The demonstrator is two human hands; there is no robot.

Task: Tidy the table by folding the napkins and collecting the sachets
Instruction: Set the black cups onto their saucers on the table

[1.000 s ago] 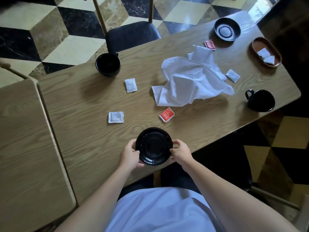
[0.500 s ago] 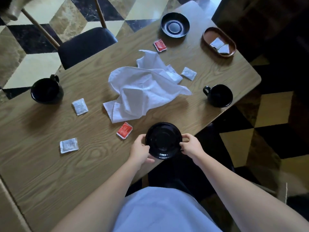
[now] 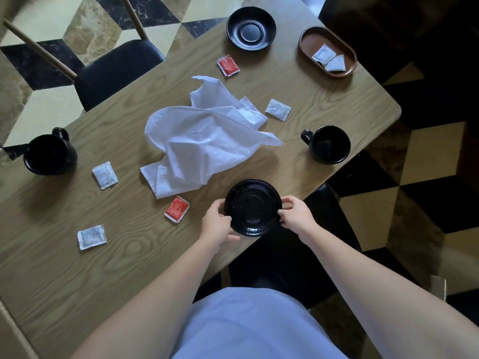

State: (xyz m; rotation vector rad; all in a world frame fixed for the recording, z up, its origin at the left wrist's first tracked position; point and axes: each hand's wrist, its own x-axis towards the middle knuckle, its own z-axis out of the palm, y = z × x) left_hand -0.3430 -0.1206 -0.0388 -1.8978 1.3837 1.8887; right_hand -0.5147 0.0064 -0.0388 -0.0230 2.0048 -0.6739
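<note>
My left hand [image 3: 217,225] and my right hand [image 3: 295,215] grip opposite rims of a black saucer [image 3: 252,207] near the table's front edge. A crumpled white napkin [image 3: 204,138] lies in the middle of the wooden table [image 3: 324,99]. Red sachets lie just left of the saucer [image 3: 177,209] and beyond the napkin [image 3: 228,65]. White sachets lie at the left [image 3: 105,175], the front left [image 3: 91,237] and right of the napkin [image 3: 277,109]. A brown oval tray [image 3: 308,44] at the far right holds two white sachets [image 3: 328,57].
A second black saucer [image 3: 251,28] stands at the far edge. One black mug [image 3: 326,144] sits at the right edge, another black mug [image 3: 50,153] at the left. A dark-seated chair [image 3: 114,71] stands behind the table. The floor has a chequered pattern.
The view has swung to the right along the table. Both hands have carried the saucer a little forward and right, still holding its rim. Nothing else on the table has moved.
</note>
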